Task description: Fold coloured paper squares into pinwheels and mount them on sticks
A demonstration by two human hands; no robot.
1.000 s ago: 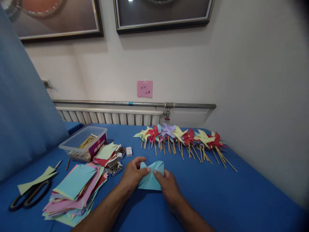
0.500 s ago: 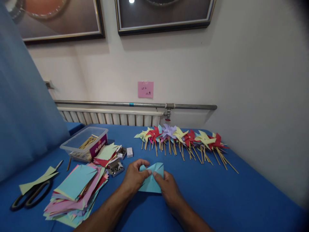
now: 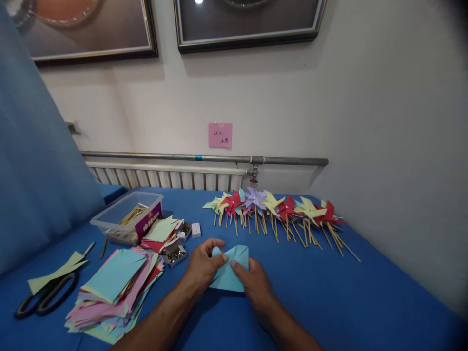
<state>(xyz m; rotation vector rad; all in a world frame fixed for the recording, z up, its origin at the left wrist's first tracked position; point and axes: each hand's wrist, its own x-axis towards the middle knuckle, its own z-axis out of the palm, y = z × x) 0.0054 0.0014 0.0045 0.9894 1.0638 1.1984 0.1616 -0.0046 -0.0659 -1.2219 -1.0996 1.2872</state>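
Observation:
Between my two hands is a light blue square of paper (image 3: 230,282), its top part folded in toward the middle. My left hand (image 3: 203,265) pinches its left side, thumb on the front and index finger curled over the top. On the right side my right hand (image 3: 256,282) grips it, thumb pressed near the centre, other fingers hidden behind. Left of my hands lie a stack of coloured paper (image 3: 113,275) and an open small box of metal pins (image 3: 175,255).
Finished paper pinwheels (image 3: 272,202) on sticks line the table's back right. A clear plastic tub (image 3: 104,219) holds sticks. Black-handled scissors (image 3: 58,292) lie at left under a pale green paper strip. A small white box (image 3: 196,230) stands behind the pins. A radiator (image 3: 175,179) runs along the wall.
My left thumb has drawn back slightly to the left from my right thumb on the paper. Otherwise hands and paper stay nearly in place; the view shifts very slightly.

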